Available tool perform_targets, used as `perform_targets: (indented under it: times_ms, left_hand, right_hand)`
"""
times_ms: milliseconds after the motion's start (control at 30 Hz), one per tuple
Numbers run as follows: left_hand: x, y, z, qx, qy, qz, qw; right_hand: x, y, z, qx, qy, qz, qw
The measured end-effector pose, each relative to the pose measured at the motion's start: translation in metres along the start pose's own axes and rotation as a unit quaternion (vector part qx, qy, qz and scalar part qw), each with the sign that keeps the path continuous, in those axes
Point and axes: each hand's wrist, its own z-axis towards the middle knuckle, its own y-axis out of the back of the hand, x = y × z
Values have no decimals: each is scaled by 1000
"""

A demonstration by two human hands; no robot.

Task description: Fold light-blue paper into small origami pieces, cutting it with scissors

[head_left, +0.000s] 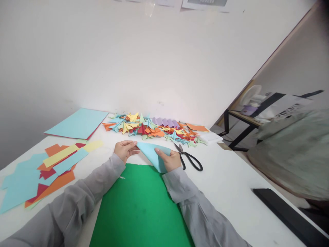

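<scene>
A light blue sheet of paper (151, 152), folded into a pointed shape, is held up between both hands. My left hand (125, 150) pinches its left tip between thumb and fingers. My right hand (169, 159) grips the wider right end, thumb on top and the other fingers hidden behind the paper. Below the hands lies a large green sheet (144, 206) on the white table (221, 192). Black-handled scissors (190, 157) lie just right of my right hand, blades slightly apart.
Loose coloured paper scraps (51, 168) spread at the left. A stack of large blue sheets (79, 123) sits at the back left. Against the wall is a pile of small folded paper shapes (144, 127). A long black object (288, 216) lies near the right edge.
</scene>
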Motion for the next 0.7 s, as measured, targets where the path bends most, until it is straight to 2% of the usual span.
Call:
perform_targets:
  times_ms: [233, 700]
  left_hand:
    - [-1, 0, 0, 0, 2, 4, 1000]
    - [-2, 3, 3, 43, 17, -8, 999]
  right_hand:
    - [0, 1, 0, -2, 4, -12, 1000]
    - [-3, 0, 2, -1, 15, -7, 1000]
